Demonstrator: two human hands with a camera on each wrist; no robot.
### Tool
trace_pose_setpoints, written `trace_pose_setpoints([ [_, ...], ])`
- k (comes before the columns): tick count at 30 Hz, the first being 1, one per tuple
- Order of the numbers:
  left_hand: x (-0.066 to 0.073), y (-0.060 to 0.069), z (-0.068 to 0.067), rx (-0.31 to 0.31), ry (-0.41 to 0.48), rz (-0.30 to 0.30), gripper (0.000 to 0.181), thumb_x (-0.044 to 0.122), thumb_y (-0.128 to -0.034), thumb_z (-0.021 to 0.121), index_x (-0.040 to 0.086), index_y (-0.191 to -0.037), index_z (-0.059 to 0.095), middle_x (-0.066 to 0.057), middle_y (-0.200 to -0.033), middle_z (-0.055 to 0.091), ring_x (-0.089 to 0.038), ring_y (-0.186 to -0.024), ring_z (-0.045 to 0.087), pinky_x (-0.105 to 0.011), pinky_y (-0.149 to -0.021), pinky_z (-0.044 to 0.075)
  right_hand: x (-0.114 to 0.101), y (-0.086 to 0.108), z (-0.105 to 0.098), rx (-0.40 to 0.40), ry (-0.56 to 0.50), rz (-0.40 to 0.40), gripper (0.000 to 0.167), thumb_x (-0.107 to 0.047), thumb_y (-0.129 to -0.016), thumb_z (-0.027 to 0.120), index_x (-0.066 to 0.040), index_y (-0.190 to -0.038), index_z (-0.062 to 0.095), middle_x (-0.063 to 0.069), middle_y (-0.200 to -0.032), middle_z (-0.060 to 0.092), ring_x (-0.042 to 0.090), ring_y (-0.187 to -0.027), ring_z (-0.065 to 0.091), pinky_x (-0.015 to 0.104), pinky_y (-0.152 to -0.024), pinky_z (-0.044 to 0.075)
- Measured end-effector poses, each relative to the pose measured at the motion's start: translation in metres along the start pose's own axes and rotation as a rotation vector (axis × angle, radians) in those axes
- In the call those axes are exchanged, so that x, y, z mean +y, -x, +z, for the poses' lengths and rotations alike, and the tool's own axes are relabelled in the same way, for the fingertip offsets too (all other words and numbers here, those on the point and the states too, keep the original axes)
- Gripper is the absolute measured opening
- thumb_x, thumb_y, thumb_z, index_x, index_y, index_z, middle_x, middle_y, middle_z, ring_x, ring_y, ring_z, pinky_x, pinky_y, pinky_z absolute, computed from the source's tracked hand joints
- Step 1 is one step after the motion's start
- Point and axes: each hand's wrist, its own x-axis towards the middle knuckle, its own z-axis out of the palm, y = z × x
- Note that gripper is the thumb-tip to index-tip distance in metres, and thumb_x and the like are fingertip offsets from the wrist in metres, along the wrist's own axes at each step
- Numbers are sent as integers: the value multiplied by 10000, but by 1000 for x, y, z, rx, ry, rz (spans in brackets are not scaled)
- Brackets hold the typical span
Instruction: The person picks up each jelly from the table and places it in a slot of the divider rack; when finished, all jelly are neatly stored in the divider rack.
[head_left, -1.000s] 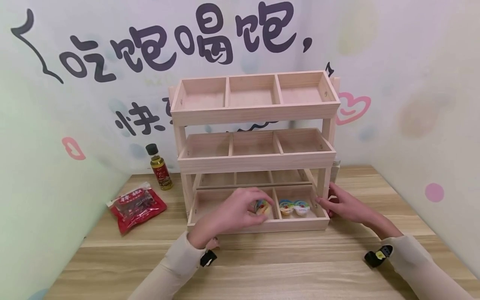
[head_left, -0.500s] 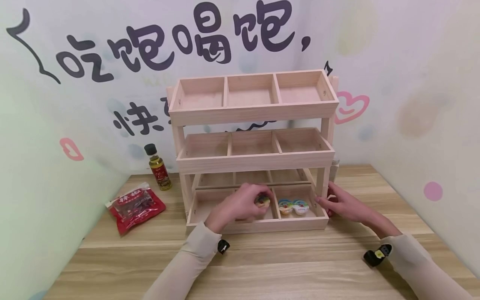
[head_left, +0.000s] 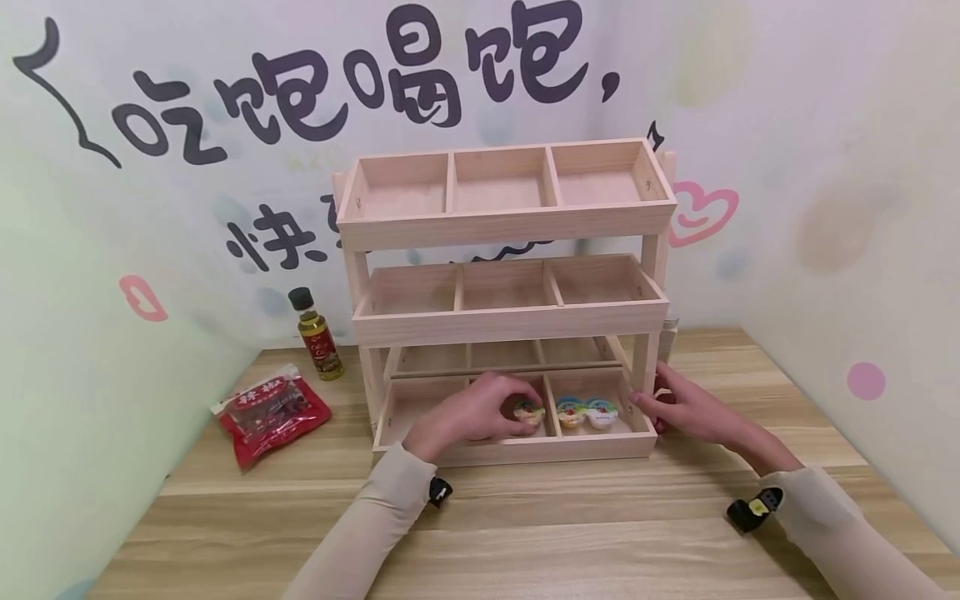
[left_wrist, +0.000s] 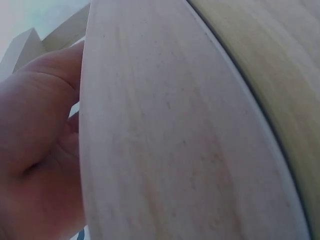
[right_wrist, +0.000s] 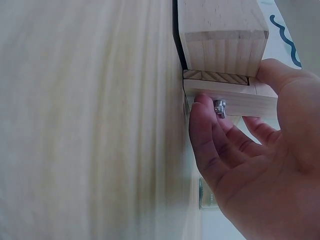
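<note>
A three-tier wooden rack [head_left: 510, 327] with divided trays stands on the table. My left hand [head_left: 480, 408] reaches into the middle compartment of the bottom tray, thumb and fingers around a small jelly cup [head_left: 529, 412]. Beside it, in the right compartment, sit two more cups, an orange-toned jelly cup [head_left: 570, 413] and a whitish jelly cup [head_left: 602, 414]. At the rack's lower right end, my right hand [head_left: 693, 410] grips the side; the right wrist view shows its fingers curled round the wood near a metal bolt [right_wrist: 220, 108]. The tray's front board [left_wrist: 165, 130] hides the left fingertips in the left wrist view.
Left of the rack lie a red packet of dried chillies [head_left: 273, 414] and a standing oil bottle [head_left: 318, 337] with a dark cap. A pale object [head_left: 670, 340] is partly hidden behind the rack's right post. Printed walls close off the back and sides.
My left hand has moved a little right and settled in the middle compartment; the tilted jelly cup it holds now sits lower and more level. My right hand keeps its grip on the rack.
</note>
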Motion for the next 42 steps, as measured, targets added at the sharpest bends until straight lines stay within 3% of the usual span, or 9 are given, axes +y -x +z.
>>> trace_pose_setpoints([
  [6, 0, 2, -2, -15, -10, -31, 321, 294, -999, 812, 139, -1279, 785, -5, -1275, 780, -146, -1125, 687, -330, -1016, 561, 1, 0, 0, -3, -3, -7, 730, -216, -1104, 644, -42, -1668, 214, 234, -1220, 583, 233, -927, 657, 344, -659, 598],
  [16, -4, 9, -7, -32, 32, 7, 313, 210, -981, 830, 133, -1280, 778, -28, -1294, 776, -184, -1166, 700, -451, -1065, 568, -1, 0, 0, -8, -21, 1, 742, -202, -1104, 641, -45, -1676, 194, 250, -1230, 577, 263, -941, 653, 352, -660, 601],
  [42, -8, 12, -8, -38, 28, -6, 301, 216, -971, 842, 149, -1259, 787, -6, -1279, 777, -163, -1152, 696, -416, -1056, 568, -1, 2, -1, -8, -15, -24, 740, -196, -1104, 637, -25, -1675, 199, 276, -1305, 580, 293, -1024, 661, 352, -691, 613],
])
